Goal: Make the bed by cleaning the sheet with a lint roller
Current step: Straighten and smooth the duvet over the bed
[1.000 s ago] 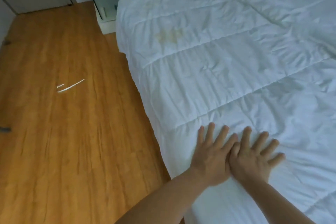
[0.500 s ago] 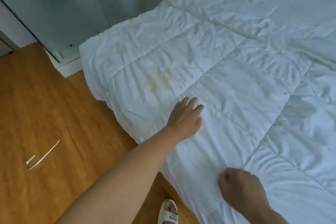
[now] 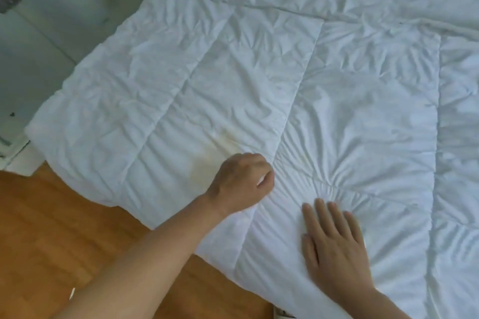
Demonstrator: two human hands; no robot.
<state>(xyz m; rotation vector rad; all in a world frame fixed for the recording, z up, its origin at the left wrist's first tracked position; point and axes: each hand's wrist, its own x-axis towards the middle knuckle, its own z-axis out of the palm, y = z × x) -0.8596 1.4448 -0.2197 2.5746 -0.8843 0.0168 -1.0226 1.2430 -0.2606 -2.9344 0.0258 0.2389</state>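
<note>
Covering most of the view, a white quilted comforter (image 3: 337, 85) lies spread over the bed, creased all over, with stitched seams dividing it into panels. Its near corner hangs over the wooden floor (image 3: 51, 228) at lower left, and a pale wall (image 3: 51, 21) stands beyond the bed's left edge. A yellowish stain (image 3: 207, 158) marks the fabric near that edge. The left hand (image 3: 241, 184) sits just right of the stain, fingers curled and pinching a fold of the comforter. The right hand (image 3: 334, 246) lies flat and released on the fabric nearer the viewer, fingers straight, with wrinkles fanning out from its fingertips (image 3: 321, 204). A small white scrap (image 3: 72, 293) rests on the floor.
</note>
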